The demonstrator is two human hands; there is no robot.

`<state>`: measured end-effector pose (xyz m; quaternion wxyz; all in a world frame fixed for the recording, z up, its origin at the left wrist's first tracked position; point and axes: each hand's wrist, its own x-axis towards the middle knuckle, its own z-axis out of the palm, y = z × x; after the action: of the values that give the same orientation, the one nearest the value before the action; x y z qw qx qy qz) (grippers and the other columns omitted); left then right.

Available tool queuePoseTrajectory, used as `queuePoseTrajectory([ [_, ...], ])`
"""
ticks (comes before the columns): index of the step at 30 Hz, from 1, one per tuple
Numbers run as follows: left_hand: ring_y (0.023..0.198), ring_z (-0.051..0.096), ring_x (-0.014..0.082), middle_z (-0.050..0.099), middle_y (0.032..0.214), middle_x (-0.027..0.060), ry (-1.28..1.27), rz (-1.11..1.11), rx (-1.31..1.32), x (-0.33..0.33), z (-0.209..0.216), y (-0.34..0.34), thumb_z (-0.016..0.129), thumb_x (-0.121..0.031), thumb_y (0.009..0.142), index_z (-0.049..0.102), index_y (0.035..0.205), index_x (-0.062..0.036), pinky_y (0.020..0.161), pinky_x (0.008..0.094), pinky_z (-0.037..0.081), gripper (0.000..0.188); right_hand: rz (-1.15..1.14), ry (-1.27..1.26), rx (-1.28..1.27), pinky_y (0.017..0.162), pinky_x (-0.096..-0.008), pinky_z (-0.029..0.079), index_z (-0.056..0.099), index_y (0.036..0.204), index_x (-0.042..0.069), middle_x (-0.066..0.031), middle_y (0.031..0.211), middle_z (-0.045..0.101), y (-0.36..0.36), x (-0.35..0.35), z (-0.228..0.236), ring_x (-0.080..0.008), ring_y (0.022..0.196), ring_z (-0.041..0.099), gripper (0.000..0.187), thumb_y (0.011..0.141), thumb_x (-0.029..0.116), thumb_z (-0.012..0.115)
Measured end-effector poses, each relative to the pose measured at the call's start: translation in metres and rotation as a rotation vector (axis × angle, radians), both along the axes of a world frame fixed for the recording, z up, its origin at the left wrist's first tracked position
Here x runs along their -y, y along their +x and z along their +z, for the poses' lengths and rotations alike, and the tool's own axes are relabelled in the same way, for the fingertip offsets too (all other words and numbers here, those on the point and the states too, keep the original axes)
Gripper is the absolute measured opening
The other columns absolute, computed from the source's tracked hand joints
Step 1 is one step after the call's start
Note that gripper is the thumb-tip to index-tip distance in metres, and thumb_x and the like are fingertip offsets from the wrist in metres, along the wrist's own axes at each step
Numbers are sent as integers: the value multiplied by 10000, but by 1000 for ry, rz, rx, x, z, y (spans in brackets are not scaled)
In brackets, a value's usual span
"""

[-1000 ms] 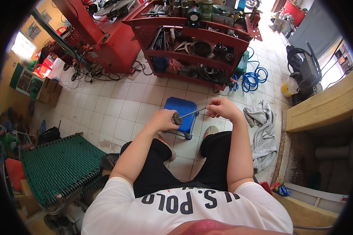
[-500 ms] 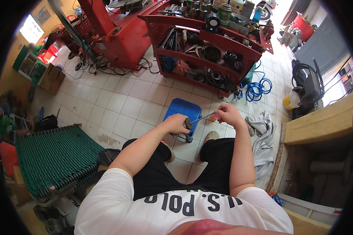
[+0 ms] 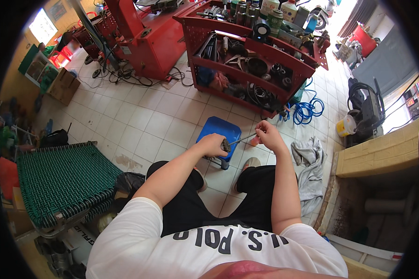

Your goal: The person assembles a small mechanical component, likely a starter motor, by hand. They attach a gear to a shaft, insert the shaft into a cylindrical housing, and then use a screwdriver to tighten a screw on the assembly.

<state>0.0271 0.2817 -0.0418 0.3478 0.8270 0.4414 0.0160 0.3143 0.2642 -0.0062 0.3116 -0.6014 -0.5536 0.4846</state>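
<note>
Right fingers (image 3: 260,132) pinch rod (image 3: 243,139) past stool's (image 3: 216,128) edge, clear of cloth (image 3: 310,160)

Pale tiled floor (image 3: 165,123); yellowish wall (image 3: 25,86), bright window (image 3: 43,30).

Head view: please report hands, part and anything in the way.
Left hand holding dark part. Right hand pinching rod, tip at part. Blue stool below; no obstruction visible.

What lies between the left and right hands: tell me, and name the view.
In the head view, a thin rod runs from the dark part in the left hand to the right hand, with the blue stool partly behind it.
</note>
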Motion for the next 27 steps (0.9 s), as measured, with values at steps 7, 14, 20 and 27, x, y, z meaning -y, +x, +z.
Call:
queuePoseTrajectory([
  [7,961,717,374,749,959,186,33,28,-7,-1,-4,-3,827,-374,700,712,967,-49,854,462,560,437,-37,16,-7,582,-304,533,625,1088,5,-71,875,676,-1,-2,-5,-159,633,669,224,995,206,660],
  [14,942,723,361,747,939,189,3,30,16,-8,-11,-3,847,-357,685,721,963,-52,833,443,566,431,-89,-178,172,557,-337,547,669,1015,-34,-119,749,717,6,-4,-1,-181,607,707,388,1002,354,679],
  [20,900,714,365,743,917,179,34,49,50,-5,-8,-3,851,-325,702,724,980,-48,811,435,560,413,-78,-107,51,533,-330,527,664,1042,-7,-93,787,695,3,-5,-6,-166,575,650,228,970,208,651],
  [27,871,707,363,738,899,177,27,85,42,-6,-1,1,863,-328,711,717,981,-34,784,433,549,425,-87,-18,44,638,-324,545,667,1077,2,-81,840,688,3,-3,-3,-153,659,647,224,933,169,633],
])
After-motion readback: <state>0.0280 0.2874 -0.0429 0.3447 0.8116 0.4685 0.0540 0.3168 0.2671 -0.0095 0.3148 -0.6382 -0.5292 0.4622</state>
